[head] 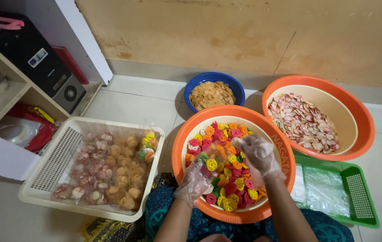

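Below, gloved left hand (194, 181) and right hand (259, 154), fingers loosely apart, among colourful crackers (227, 179).

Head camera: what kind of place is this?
Probably a home floor used for packing snacks. Basins of colourful crackers stand on floor tiles, a cream basket holds filled bags, and a household shelf stands beside them.

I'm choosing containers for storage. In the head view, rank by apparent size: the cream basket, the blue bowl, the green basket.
1. cream basket, largest
2. green basket, partly cut off behind the arm
3. blue bowl, smallest, though farthest from the camera
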